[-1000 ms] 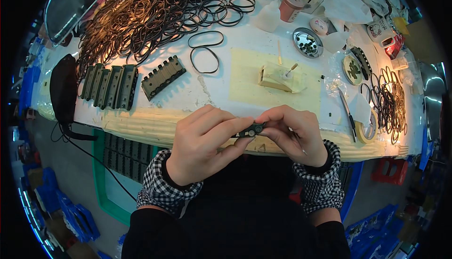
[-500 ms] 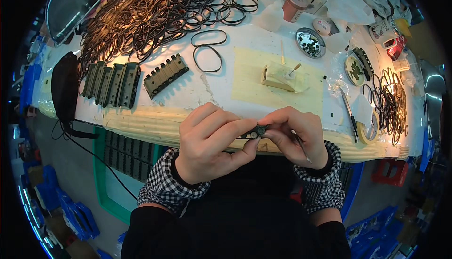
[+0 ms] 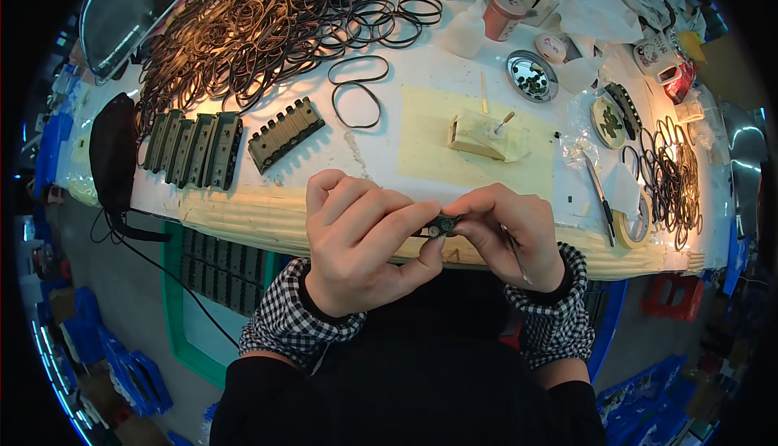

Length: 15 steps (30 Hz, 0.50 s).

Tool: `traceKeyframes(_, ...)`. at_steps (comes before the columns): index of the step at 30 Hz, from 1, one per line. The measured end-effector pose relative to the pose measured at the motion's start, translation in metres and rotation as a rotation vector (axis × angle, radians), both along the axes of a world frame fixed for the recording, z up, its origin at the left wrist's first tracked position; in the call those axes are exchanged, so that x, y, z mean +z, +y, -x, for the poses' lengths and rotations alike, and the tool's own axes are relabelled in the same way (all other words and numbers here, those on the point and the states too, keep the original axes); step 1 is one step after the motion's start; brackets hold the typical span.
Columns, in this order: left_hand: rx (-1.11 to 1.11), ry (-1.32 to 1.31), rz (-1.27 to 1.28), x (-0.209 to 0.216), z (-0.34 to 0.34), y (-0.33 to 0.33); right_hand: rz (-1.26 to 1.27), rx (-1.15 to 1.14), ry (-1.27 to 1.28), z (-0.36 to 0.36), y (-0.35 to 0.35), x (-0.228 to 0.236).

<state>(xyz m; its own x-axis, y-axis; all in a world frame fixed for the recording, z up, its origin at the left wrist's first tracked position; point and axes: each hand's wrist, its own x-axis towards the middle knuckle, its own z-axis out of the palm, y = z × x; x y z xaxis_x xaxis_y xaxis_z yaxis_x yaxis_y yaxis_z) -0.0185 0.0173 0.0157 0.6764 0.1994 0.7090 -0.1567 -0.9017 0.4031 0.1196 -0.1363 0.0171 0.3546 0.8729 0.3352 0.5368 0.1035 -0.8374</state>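
Note:
Between the fingertips of both hands, just in front of the table's padded edge, is a small dark green part (image 3: 442,225) with a light round spot on its face. My left hand (image 3: 356,247) pinches it between thumb and forefinger. The forefinger and thumb of my right hand (image 3: 512,227) close on its other end. A thin, pointed metal tool (image 3: 516,253) is also tucked in the right hand, its tip pointing down toward the wrist. Fingers cover much of the part. Past the hands lies a cream block (image 3: 476,140) with a small stick upright in it.
Olive-green ridged plastic pieces (image 3: 194,150) stand in a row at left, with another piece (image 3: 285,134) beside them. Dark rubber bands (image 3: 259,29) heap behind. A metal dish (image 3: 532,76) of small parts, a pen-like knife (image 3: 600,199) and a tape roll (image 3: 634,223) lie right.
The small part has tilted slightly between the fingertips, and the left hand's fingers have spread and shifted a little. The metal tool in the right hand has turned slightly.

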Motion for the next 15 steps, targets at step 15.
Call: traceKeyframes(15, 0.168, -0.013, -0.123, -0.003, 0.001, -0.011, -0.07, 0.0, -0.082, 0.004, 0.002, 0.0)
